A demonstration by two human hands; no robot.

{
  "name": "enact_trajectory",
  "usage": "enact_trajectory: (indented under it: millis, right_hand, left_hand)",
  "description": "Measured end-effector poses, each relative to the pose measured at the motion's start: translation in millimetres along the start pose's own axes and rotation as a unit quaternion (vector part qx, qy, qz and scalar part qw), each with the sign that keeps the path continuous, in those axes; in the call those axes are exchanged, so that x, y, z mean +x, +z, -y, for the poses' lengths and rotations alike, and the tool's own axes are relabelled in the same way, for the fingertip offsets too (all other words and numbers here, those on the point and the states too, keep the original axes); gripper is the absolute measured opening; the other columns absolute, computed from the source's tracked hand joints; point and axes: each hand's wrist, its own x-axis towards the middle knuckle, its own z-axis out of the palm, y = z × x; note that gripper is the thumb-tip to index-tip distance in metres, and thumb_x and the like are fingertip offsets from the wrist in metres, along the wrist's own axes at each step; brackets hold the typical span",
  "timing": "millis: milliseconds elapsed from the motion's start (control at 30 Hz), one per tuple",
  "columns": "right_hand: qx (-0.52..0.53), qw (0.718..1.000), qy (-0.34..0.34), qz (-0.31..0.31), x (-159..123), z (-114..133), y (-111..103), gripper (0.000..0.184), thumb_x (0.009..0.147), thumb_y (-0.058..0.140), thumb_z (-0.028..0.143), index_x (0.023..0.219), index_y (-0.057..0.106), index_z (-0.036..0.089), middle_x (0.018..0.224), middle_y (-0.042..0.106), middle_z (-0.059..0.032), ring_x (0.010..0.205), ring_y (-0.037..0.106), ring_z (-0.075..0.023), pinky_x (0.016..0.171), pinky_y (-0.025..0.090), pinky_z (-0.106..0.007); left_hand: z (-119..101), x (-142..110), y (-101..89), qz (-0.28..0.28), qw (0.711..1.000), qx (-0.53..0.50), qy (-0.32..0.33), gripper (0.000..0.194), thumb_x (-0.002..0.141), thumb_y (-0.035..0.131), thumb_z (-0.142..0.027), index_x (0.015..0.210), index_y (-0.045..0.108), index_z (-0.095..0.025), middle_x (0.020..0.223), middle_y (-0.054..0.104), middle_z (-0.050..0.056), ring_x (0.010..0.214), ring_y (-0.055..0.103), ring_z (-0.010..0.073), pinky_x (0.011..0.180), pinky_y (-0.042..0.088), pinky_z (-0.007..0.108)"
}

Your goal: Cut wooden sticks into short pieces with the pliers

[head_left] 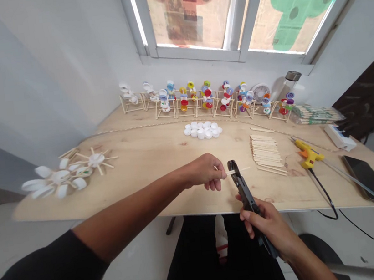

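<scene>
Between the thumb and fingers of my left hand point(212, 173) is pinched a thin pale wooden stick point(244, 168). It points right and passes through the jaws at the head of black pliers point(243, 187), its tip showing beyond them. My right hand point(265, 221) is wrapped around the handles of the pliers, which tilt up and to the left over the table's front edge. Whether the jaws press on the stick I cannot tell. To the right of the jaws lies a pile of similar wooden sticks point(266, 150). White bottle caps point(202, 130) are clustered behind my left hand.
Stick frames with coloured caps point(207, 96) line the back of the wooden table point(155, 158). Wheel-shaped stick-and-cap pieces point(61, 176) lie at left. Right are a yellow glue gun point(309, 153) with its cord, a phone point(367, 178), a power strip point(340, 137) and bagged sticks point(318, 114).
</scene>
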Motion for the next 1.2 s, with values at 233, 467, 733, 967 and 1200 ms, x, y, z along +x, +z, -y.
enact_trajectory:
  millis: [233,467,733,967,1200]
  right_hand:
    - [-0.031,0.999,-0.011,-0.013,1,3,2,0.042,0.078,0.056,0.034,0.114,0.051,0.012,0.056,0.048,0.0059,0.047,0.046,-0.0090,0.047,0.041,-0.022]
    - [-0.068,0.997,-0.018,-0.011,1,7,2,0.044,0.078,0.053,0.032,0.117,0.050,0.012,0.053,0.047,0.0061,0.045,0.045,-0.0094,0.046,0.042,-0.023]
    - [-0.077,0.997,-0.011,-0.011,6,2,1,0.045,0.078,0.051,0.033,0.118,0.046,0.011,0.050,0.046,0.0079,0.041,0.044,-0.0093,0.044,0.041,-0.022]
    - [-0.094,0.995,-0.025,-0.021,8,1,2,0.035,0.079,0.049,0.033,0.109,0.047,0.013,0.050,0.043,0.0088,0.041,0.044,-0.0090,0.044,0.040,-0.022]
    - [-0.138,0.989,-0.033,-0.041,13,5,4,0.026,0.077,0.047,0.030,0.100,0.047,0.016,0.051,0.044,0.0083,0.044,0.048,-0.0103,0.046,0.041,-0.022]
  left_hand:
    - [-4,-3,-0.5,-0.004,1.000,0.001,0.010,0.011,0.072,0.056,-0.020,0.064,0.055,-0.013,0.048,0.062,0.001,0.041,0.053,0.0093,0.039,0.040,0.019]
    - [-7,-5,-2.3,0.000,1.000,0.006,0.015,0.011,0.071,0.056,-0.019,0.063,0.056,-0.013,0.047,0.062,0.001,0.040,0.052,0.0085,0.040,0.039,0.019]
    - [-6,-3,-4.6,-0.004,1.000,-0.003,0.007,0.009,0.069,0.055,-0.019,0.064,0.057,-0.012,0.048,0.062,0.002,0.040,0.053,0.0091,0.040,0.040,0.019]
    - [-1,2,-3.9,-0.016,1.000,-0.016,0.015,0.009,0.068,0.056,-0.020,0.063,0.057,-0.012,0.047,0.062,0.002,0.039,0.052,0.0094,0.039,0.040,0.019]
    - [3,7,-3.5,-0.023,0.999,-0.007,0.026,0.013,0.071,0.056,-0.025,0.065,0.055,-0.013,0.049,0.062,0.001,0.039,0.053,0.0093,0.038,0.039,0.018]
